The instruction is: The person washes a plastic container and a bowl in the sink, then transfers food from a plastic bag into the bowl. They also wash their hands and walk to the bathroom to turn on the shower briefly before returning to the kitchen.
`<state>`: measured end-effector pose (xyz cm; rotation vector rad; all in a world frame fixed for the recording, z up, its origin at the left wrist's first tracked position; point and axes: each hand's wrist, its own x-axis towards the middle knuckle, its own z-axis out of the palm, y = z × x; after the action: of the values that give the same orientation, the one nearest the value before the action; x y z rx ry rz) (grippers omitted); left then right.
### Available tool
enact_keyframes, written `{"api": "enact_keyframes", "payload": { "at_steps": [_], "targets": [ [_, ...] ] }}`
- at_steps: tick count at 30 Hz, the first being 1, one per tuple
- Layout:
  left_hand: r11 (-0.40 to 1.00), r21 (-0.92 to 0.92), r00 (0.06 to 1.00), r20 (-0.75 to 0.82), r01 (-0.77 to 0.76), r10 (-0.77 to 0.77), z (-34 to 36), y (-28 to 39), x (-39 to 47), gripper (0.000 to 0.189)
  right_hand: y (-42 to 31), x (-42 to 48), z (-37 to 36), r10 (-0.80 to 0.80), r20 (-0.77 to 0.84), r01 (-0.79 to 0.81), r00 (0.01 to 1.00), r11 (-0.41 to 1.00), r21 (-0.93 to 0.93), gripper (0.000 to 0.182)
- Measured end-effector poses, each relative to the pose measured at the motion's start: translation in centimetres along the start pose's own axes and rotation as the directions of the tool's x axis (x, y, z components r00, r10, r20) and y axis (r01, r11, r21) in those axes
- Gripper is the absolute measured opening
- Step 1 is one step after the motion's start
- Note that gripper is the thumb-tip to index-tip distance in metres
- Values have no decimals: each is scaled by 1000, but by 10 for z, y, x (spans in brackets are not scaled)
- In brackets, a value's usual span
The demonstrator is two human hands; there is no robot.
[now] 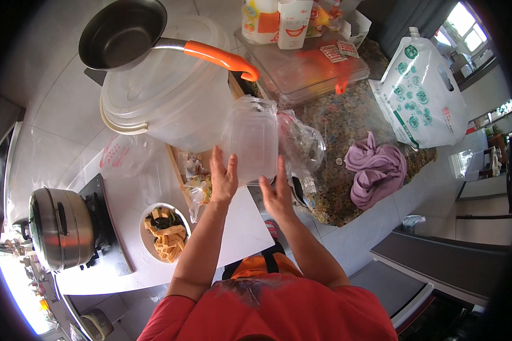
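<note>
A translucent rectangular plastic food container (pixel 254 145) lies before me among clear plastic bags, between the large lidded bucket and the cloth-covered table. My left hand (pixel 224 177) is at its near left side, thumb raised and fingers apart. At its near right corner is my right hand (pixel 277 194), also spread with the thumb up. Whether either palm touches the container is hard to tell. A crumpled clear plastic bag (pixel 301 143) lies just right of it. Left of my left hand, small knotted bags of food (pixel 199 187) sit in a shallow wooden-edged tray.
A bowl of sliced tofu (pixel 166 236) and a steel pot (pixel 62 228) on a hob stand left. A black frying pan (pixel 123 34) with an orange handle rests on the translucent bucket (pixel 170 102). Right are a purple cloth (pixel 377 170) and a white spouted bag (pixel 426 93).
</note>
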<state>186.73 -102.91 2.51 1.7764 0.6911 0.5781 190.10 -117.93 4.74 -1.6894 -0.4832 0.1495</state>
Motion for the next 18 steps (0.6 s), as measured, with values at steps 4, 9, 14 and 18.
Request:
{"api": "enact_keyframes", "payload": {
  "at_steps": [4,9,14,18],
  "targets": [
    [970,-188,986,90,152,-137,7,18,-2,66,-3,14,-12,101,29,-103,994,990,94,66],
    [903,-273,942,143,332,-303,-11,24,-17,60,6,10,-31,290,23,-290,957,947,140,46],
    [663,-535,852,306,523,-425,-22,5,-14,39,-8,18,-28,527,-7,-484,850,787,383,25],
    [778,-434,890,186,455,-417,-12,29,-17,20,-13,29,-39,610,-49,-548,791,742,386,28]
  ]
}}
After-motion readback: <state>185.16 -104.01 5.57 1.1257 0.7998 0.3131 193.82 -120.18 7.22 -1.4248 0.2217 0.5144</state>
